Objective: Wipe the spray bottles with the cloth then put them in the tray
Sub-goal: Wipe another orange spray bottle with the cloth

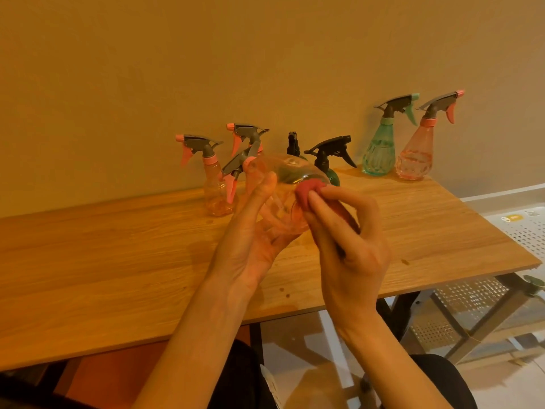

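Your left hand (253,231) holds a clear pink bottle (277,199) up above the table (118,261), tipped on its side so its base faces you and its grey spray head with the pink trigger (236,172) points away to the left; the thumb lies along the near side and the fingers curl round behind it. Your right hand (348,240) pinches a small red cloth (308,190) between thumb and fingertips and presses it against the bottle's right edge. On the table behind, along the wall, stand the other bottles: two pink ones (212,184) just behind the held one on the left, two dark green ones with black heads (330,163) partly hidden behind it in the middle, and, well to the right, a teal one (380,149) with a pink one (415,154) just beside it, the two nearly touching. A white perforated tray (525,228) sits off the table's right end, lower than the tabletop, and only part of it shows at the frame's edge.
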Demonstrator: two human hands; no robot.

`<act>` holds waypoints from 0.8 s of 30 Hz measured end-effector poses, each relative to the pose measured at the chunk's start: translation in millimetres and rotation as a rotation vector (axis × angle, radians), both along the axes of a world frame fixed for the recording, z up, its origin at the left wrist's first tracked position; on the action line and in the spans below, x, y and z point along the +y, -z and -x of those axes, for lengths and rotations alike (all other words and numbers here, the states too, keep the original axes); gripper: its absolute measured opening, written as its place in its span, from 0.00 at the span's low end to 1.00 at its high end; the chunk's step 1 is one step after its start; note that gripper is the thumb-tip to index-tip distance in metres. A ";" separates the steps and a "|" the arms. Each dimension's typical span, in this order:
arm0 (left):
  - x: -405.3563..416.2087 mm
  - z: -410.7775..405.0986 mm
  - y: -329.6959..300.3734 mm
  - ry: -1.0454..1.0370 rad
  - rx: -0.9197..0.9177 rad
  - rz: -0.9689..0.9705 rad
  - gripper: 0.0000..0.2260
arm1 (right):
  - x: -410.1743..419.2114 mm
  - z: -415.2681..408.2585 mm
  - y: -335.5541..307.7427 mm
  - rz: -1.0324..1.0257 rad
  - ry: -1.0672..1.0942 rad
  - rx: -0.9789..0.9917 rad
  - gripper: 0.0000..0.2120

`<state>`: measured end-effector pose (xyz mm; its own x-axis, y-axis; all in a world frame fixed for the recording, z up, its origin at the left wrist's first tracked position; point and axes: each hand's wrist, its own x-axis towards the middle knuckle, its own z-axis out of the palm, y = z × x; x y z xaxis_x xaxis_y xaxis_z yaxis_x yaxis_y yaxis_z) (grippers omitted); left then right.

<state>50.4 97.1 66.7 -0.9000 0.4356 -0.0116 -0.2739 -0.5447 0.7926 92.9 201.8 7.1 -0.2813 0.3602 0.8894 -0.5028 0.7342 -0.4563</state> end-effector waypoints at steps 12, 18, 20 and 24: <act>0.4 -1.7 -5.1 -0.009 0.054 0.005 0.07 | -9.7 -6.5 9.3 -0.056 -0.023 -0.057 0.14; 0.7 -3.2 -3.9 -0.002 0.050 0.021 0.07 | 0.2 -3.3 -12.6 -0.013 -0.018 0.001 0.13; 1.0 -5.1 -6.3 -0.006 0.044 0.003 0.09 | 6.4 -1.0 -12.1 -0.001 0.039 0.015 0.14; 2.2 -4.5 -8.0 -0.005 0.044 -0.023 0.08 | 12.8 -2.5 0.8 0.045 0.043 -0.010 0.15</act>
